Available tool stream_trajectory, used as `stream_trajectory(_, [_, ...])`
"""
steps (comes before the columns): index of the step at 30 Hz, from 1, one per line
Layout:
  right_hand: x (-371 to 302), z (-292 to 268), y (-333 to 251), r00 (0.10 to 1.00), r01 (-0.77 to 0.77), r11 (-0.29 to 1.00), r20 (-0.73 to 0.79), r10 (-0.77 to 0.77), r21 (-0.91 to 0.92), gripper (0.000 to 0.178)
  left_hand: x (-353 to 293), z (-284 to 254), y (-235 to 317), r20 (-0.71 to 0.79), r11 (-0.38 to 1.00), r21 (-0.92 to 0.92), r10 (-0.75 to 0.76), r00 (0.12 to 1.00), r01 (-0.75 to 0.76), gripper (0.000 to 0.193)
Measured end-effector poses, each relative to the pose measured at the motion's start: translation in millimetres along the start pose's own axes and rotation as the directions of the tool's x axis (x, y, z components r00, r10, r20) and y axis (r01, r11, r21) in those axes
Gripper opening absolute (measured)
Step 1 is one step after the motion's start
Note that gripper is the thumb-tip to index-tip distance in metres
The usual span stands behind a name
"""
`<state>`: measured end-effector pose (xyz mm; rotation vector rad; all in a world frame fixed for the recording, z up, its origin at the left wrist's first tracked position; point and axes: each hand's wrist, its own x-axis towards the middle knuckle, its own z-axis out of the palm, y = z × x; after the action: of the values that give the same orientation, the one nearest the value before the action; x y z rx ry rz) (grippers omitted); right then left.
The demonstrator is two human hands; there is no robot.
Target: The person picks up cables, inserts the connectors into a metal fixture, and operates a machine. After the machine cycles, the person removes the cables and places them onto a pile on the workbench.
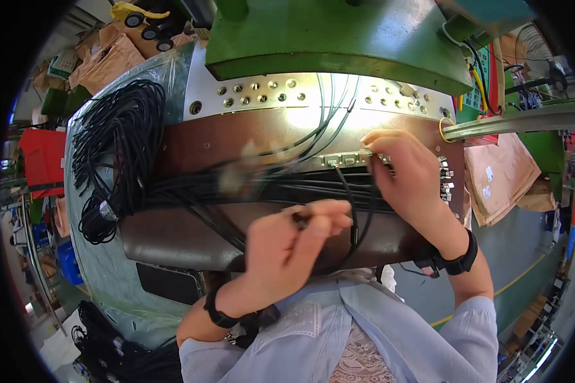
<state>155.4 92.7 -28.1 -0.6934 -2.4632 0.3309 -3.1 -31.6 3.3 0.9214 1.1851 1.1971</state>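
Note:
My left hand (284, 246) is closed over the near edge of the brown board, its thumb and fingers pressed round a short dark piece that looks like a black cable. Farther right, my right hand (406, 172) pinches at the right end of a metal strip with small sockets (340, 160). What its fingertips hold is mostly hidden; a black cable (371, 210) hangs below them. Another cable (346, 185) runs down from a socket in the strip. Between the hands and the strip lies a bundle of black cables (300, 190).
A green machine body (338, 48) stands over a perforated metal plate (262, 94) at the back. Coiled black cables (124, 137) are heaped at the left. Several metal connectors (446, 179) line the board's right edge. A dark flat phone-like thing (168, 283) lies near left.

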Motion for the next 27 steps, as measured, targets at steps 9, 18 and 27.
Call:
stream_trajectory(9, [-1, -1, 5, 0.969, -0.233, 0.948, 0.134, 0.207, 0.216, 0.016, 7, -6, 0, 0.477, 0.813, -0.371, -0.249, 0.843, 0.450, 0.045])
stream_trajectory(18, [2, -10, -10, 0.990, -0.136, 0.989, -0.028, 0.138, 0.065, 0.016, 12, -2, 0, 0.509, 0.796, -0.354, -0.276, 0.815, 0.491, 0.047])
stream_trajectory(27, [-17, -19, 20, 0.996, -0.019, 1.000, -0.083, 0.019, 0.003, 0.016, 8, 1, 37, 0.085, 0.996, -0.074, -0.035, 0.996, 0.042, 0.046])
